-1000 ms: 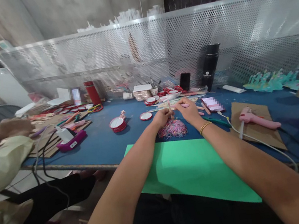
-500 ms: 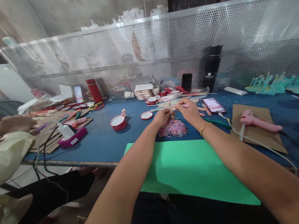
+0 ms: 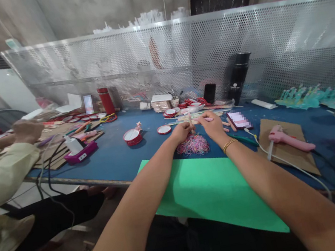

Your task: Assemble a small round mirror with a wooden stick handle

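My left hand [image 3: 183, 132] is closed in a pinch on a thin, upright pinkish stick [image 3: 190, 121], whose exact kind is too small to tell. To its right, my right hand [image 3: 212, 125] is closed round a pink pen-like tool [image 3: 208, 118], mostly covered by the fingers. The tool's tip is a little apart from the stick. Just below both hands lies a tangled heap of multicoloured thin loops [image 3: 193, 145], mostly pink and purple. A green sheet [image 3: 211, 187] spreads under my forearms at the table's front edge.
On the blue table [image 3: 108, 155] stand a red-rimmed round tin [image 3: 132, 137] and a white-topped disc [image 3: 164, 130]. Right of my hands lie a phone [image 3: 239, 119] and a pink glue gun [image 3: 289, 138] on cardboard with a trailing cord. At left, a co-worker's hand [image 3: 27, 130] is over cardboard.
My right hand has drawn slightly right with the pink tool, away from the upright stick. My left hand stays in place. The co-worker's hand has moved a little.
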### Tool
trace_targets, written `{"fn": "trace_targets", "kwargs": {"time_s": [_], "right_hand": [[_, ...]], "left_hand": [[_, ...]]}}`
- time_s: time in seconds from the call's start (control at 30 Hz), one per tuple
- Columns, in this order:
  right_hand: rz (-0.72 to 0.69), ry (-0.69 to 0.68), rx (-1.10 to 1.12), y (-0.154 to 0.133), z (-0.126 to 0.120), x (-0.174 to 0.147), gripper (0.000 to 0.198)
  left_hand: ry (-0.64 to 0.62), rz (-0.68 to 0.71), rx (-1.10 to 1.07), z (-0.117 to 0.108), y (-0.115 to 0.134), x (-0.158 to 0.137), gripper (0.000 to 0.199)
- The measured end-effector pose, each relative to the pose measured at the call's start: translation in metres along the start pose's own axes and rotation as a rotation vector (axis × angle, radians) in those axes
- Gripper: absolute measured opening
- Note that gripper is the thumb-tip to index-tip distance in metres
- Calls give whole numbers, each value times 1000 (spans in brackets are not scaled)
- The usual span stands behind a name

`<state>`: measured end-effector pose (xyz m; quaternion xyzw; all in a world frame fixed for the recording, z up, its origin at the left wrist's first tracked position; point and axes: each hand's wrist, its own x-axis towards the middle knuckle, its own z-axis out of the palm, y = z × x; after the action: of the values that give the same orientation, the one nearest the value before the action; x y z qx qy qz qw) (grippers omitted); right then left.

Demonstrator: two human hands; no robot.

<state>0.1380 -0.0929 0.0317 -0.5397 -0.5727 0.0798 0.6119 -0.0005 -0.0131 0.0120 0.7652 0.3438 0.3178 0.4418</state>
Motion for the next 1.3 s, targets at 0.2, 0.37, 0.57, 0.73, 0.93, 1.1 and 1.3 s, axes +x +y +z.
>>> {"fn": "trace_targets", "kwargs": {"time_s": [0.2, 0.37, 0.57, 0.73, 0.93, 1.1, 1.3], "right_hand": [[-23, 2, 19, 1, 1, 0, 15], [-8, 8, 2, 0, 1, 0, 15], [-34, -1, 0, 1, 0, 0, 15], [-24, 27, -12, 1, 1, 0, 15], [-45, 1, -5, 2, 1, 1, 15], [-32, 19, 3, 3, 2, 1, 14], [-26, 24, -20, 4, 2, 1, 14]], "left_hand": [[-6, -2, -63, 1, -3, 2, 19], [-5, 17, -25, 0, -8, 5, 18], [-8, -8, -75, 0, -4, 3, 18], [-14, 19, -28, -1, -6, 3, 18], [-7, 15, -31, -1, -11, 6, 22], [-2, 28, -25, 0, -12, 7, 22], [-12, 12, -51, 0, -8, 4, 21]]}}
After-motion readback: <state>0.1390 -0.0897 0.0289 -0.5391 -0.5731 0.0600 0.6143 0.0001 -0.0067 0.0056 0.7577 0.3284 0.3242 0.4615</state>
